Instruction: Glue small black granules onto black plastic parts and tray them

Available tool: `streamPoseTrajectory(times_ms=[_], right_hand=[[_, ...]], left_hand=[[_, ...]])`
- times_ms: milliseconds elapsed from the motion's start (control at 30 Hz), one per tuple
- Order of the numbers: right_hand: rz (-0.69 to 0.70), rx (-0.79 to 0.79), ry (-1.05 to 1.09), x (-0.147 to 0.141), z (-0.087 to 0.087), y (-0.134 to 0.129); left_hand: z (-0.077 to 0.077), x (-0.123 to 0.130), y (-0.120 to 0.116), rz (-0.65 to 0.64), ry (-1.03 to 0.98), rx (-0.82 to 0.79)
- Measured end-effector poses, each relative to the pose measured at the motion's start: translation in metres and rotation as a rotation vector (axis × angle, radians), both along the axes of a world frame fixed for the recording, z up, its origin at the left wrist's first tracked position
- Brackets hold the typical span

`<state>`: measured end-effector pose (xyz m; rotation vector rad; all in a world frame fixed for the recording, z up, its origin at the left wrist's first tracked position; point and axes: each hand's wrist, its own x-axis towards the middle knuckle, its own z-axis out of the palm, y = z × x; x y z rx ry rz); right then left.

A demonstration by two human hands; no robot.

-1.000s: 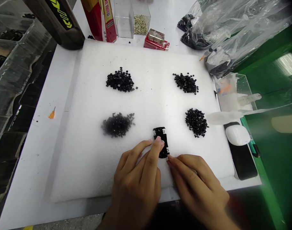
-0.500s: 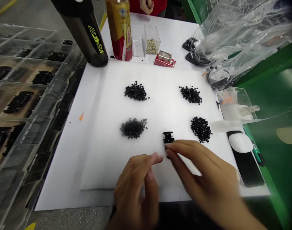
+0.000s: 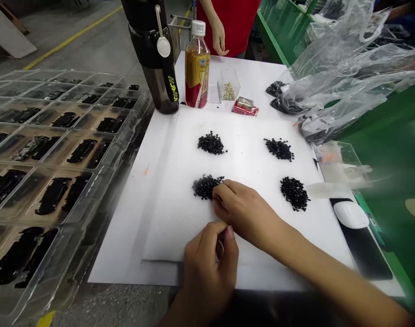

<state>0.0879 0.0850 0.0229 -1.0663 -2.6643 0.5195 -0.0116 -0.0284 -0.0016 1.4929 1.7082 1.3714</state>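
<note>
the right hand (image 3: 243, 209) curls its fingers at the right edge of the near left pile (image 3: 205, 187) of black bits on a white pad (image 3: 173, 227), the left hand (image 3: 209, 256) bent just below; whether either grips anything cannot be told.

a white table (image 3: 121, 247) carries a pale foam sheet (image 3: 250, 165), on which lie four separate heaps of small black pieces (image 3: 294, 194); past its far edge stand a dark flask (image 3: 156, 75), a drink bottle (image 3: 196, 68) and a clear box (image 3: 232, 77) holding pale bits, a red packet (image 3: 240, 110) near them; right, a black slab (image 3: 367, 250) bears a rounded white object (image 3: 351, 214)
</note>
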Motion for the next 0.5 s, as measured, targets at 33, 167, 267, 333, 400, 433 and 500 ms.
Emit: streamPoseTrajectory(times_ms=[33,167,267,333,400,433,500], right_hand=[[-0.002,0.005,0.003,0.002,0.001,-0.002],[-0.115,0.058,0.116,0.015,0.006,-0.017],[-0.16,0.075,0.189,0.024,0.008,-0.024],[-0.105,0.069,0.131,0.024,0.005,-0.023],[-0.031,0.098,0.038,0.019,0.002,-0.019],[0.0,0.123,0.002,0.015,0.001,-0.017],[0.044,0.171,-0.029,0.008,0.0,-0.014]], left_hand=[[0.0,0.0,0.0,0.008,-0.014,-0.005],[0.001,0.003,0.002,0.121,-0.18,-0.059],[-0.003,0.006,0.0,0.208,-0.263,-0.021],[-0.008,0.009,-0.003,0.232,-0.263,0.037],[-0.013,0.01,-0.007,0.228,-0.254,0.068],[-0.014,0.01,-0.008,0.22,-0.251,0.07],[-0.016,0.011,-0.01,0.213,-0.255,0.062]])
